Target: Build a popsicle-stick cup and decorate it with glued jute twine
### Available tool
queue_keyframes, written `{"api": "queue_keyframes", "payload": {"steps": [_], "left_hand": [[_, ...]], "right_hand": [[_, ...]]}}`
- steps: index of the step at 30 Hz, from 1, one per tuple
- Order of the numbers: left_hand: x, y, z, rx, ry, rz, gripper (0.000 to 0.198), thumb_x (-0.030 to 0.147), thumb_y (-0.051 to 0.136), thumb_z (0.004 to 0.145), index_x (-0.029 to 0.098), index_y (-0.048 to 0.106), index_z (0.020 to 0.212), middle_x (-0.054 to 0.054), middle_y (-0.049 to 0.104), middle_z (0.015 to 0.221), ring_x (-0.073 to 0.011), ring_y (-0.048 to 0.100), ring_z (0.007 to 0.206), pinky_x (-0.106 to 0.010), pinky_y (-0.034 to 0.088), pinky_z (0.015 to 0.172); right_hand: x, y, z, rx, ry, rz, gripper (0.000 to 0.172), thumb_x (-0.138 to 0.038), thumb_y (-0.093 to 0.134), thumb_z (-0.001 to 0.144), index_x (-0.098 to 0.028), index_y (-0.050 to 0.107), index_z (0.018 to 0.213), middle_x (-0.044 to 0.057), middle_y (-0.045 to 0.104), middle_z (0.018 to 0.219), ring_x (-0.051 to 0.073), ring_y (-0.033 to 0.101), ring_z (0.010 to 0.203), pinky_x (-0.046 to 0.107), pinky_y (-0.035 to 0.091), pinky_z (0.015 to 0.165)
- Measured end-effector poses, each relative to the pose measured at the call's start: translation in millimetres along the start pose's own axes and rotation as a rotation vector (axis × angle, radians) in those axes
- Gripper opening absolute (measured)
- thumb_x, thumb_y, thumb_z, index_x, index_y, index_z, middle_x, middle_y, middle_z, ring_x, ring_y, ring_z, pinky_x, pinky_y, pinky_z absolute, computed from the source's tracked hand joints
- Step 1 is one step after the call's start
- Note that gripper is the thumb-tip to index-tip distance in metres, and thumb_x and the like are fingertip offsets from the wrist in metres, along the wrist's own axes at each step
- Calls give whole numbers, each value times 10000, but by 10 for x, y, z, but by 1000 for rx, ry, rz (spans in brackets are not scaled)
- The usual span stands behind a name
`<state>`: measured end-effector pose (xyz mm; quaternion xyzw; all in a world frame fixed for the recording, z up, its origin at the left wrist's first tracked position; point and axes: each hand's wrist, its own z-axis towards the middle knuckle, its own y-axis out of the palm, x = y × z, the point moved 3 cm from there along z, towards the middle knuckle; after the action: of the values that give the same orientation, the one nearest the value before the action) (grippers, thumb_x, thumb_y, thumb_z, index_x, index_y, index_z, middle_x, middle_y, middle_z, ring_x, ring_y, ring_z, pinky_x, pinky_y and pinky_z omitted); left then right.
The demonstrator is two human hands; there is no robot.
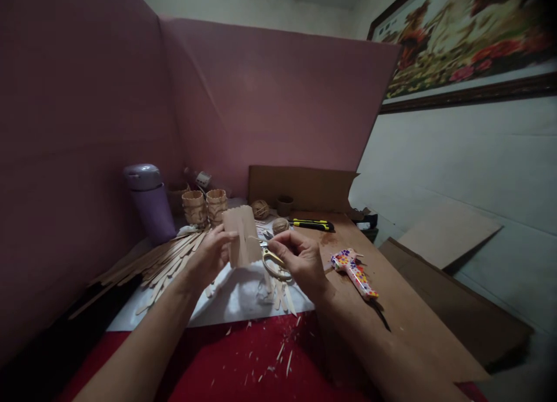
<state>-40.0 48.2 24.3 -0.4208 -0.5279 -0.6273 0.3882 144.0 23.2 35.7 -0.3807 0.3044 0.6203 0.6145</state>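
My left hand (pixel 214 256) is closed on a small panel of glued wooden craft sticks (pixel 242 235), held upright above the white sheet (pixel 237 300). My right hand (pixel 296 258) is pinched close against the panel's right edge, its fingertips on a thin stick piece (pixel 256 238) that is hard to make out. Yellow-handled scissors (pixel 275 264) lie just below and behind my right hand. A loose heap of long craft sticks (pixel 163 260) is spread to the left of my left hand.
A purple flask (pixel 150 202) stands at the back left beside two small woven cups (pixel 204 206). A twine ball (pixel 260 209), a yellow-black utility knife (pixel 312 224) and a flowered glue gun (pixel 354 271) lie on the brown cardboard (pixel 391 309). Wood shavings litter the red cloth (pixel 261 361). Pink boards wall in the back.
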Motion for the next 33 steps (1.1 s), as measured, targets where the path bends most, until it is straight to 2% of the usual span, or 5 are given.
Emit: {"api": "queue_keyframes", "payload": {"steps": [4, 11, 18, 24, 33], "left_hand": [[-72, 215, -120, -224, -111, -116, 468, 309, 637, 749, 177, 582, 1195, -88, 710, 992, -251, 662, 868, -326, 523, 714], [-103, 286, -148, -315, -141, -135, 497, 285, 577, 792, 240, 556, 1287, -79, 705, 1066, -262, 663, 858, -336, 525, 671], [-145, 292, -160, -280, -133, -85, 492, 285, 611, 746, 224, 591, 1235, -87, 691, 1084, -277, 645, 895, -318, 496, 636], [-104, 360, -172, -267, -50, -49, 516, 242, 656, 696, 199, 594, 1206, -73, 677, 1093, -246, 631, 888, -323, 491, 715], [-98, 321, -148, -244, 41, -42, 507, 245, 718, 668, 198, 609, 1161, -91, 664, 1146, -279, 610, 1009, -317, 478, 754]], "right_hand": [[-77, -65, 24, 8, -1, 53, 221, -346, 631, 810, -178, 588, 673, -33, 484, 583, 101, 409, 539, 249, 326, 506], [-110, -118, 69, 47, 31, 81, 198, -340, 657, 762, -183, 571, 677, -32, 502, 622, 102, 438, 573, 246, 360, 537], [-38, -65, 35, -27, 0, -29, 187, -316, 623, 804, -185, 574, 680, -28, 504, 604, 105, 429, 554, 248, 337, 516], [18, -47, 11, -58, 22, -50, 212, -349, 601, 836, -191, 554, 704, -33, 484, 600, 107, 425, 543, 247, 347, 510], [17, -46, -8, -94, -23, -95, 199, -337, 604, 841, -197, 543, 713, -35, 498, 609, 104, 441, 541, 244, 367, 514]]}}
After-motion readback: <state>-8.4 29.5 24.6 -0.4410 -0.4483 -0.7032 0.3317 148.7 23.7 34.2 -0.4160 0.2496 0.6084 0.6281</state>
